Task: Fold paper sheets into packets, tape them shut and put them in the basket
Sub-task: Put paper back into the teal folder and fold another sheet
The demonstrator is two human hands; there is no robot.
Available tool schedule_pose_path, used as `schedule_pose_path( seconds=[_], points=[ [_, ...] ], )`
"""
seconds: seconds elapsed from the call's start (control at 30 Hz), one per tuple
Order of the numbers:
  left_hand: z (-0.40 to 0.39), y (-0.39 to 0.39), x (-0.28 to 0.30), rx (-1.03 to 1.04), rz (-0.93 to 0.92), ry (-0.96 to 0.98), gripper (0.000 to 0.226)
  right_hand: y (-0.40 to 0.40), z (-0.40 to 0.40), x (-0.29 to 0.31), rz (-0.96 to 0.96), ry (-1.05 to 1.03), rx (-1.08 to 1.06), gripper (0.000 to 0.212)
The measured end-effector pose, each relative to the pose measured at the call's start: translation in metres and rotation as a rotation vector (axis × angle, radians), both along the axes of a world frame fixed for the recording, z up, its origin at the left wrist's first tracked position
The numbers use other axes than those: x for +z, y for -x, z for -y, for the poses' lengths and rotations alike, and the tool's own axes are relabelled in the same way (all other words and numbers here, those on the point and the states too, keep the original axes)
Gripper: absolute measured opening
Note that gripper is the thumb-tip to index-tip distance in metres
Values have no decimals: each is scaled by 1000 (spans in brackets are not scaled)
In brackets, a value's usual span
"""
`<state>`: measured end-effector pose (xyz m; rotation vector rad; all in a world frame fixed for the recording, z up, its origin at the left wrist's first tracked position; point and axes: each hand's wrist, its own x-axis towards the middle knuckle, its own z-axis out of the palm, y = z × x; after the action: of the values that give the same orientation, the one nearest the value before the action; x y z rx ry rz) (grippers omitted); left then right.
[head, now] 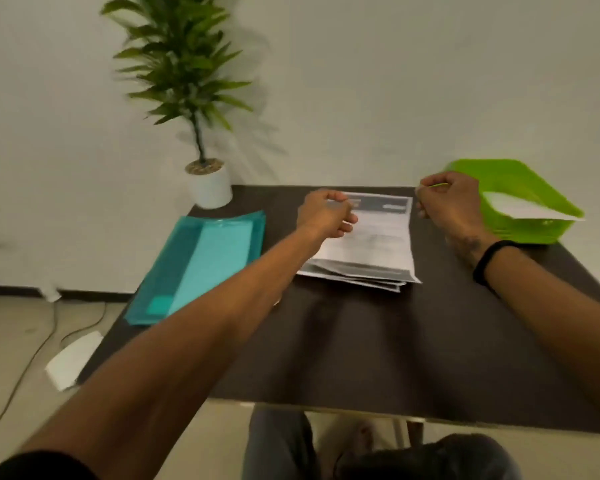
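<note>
Dark brown table (343,341), matte, set against a plain off-white wall (395,81). At the far left corner, a potted plant (187,81) in a white pot (211,187). Along the left edge, a stack of teal plastic folders (201,265), slightly overhanging the table. At the far right corner, a green basket (534,230) holding one white folded packet (530,207) that sticks out past the rim on the right.

In the middle of the far half, a loose stack of printed paper sheets (368,251), top sheet lying flat with grey bands at both ends.

Left hand (326,216) over the far left corner of the stack, fingers curled and pinched (apparently on the edge of the top sheet; contact blurred). Right hand (447,202) just right of the stack's far corner, fingers closed in a loose fist; held item, if any, cannot be told. Black band (489,261) on the right wrist.

Pale floor (32,341) left of the table, with a grey cable (28,362) and a white sheet (71,358) lying on it.
</note>
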<state>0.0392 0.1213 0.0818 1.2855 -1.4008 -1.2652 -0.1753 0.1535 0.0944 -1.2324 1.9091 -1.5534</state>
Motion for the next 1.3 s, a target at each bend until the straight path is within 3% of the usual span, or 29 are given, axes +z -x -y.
schedule_pose_path(
  seconds=[0.17, 0.3, 0.37, 0.43, 0.53, 0.7, 0.8, 0.93, 1.13, 1.3],
  points=[
    [7, -110, -26, 267, 321, 81, 10, -114, 17, -19, 84, -129, 332, 11],
    [0, -174, -55, 300, 549, 102, 18, -180, 30, -43, 28, -217, 487, 18],
    [-3, -194, -73, 266, 669, 148, 25, -205, 37, -54, -110, -203, 542, 16],
    [0, -208, -91, 248, 781, 174, 33, -226, 46, -64, -377, -157, 581, 9],
    [1, -215, -112, 213, 934, 182, 45, -251, 67, -80, -651, -130, 689, 15],
    [-5, -215, -136, 266, 1037, 340, 49, -280, 123, -104, -885, -256, 798, 20],
    [8, -225, -116, 181, 1067, 291, 54, -289, 153, -108, -997, -248, 814, 19],
    [27, -240, -90, 19, 1129, 188, 70, -296, 188, -101, -1026, -253, 781, 21],
    [55, -250, -87, -74, 1186, 1, 119, -301, 225, -79, -945, -404, 844, 15],
    [56, -250, -94, -13, 1267, 107, 128, -309, 238, -58, -876, -574, 899, 8]
  ],
)
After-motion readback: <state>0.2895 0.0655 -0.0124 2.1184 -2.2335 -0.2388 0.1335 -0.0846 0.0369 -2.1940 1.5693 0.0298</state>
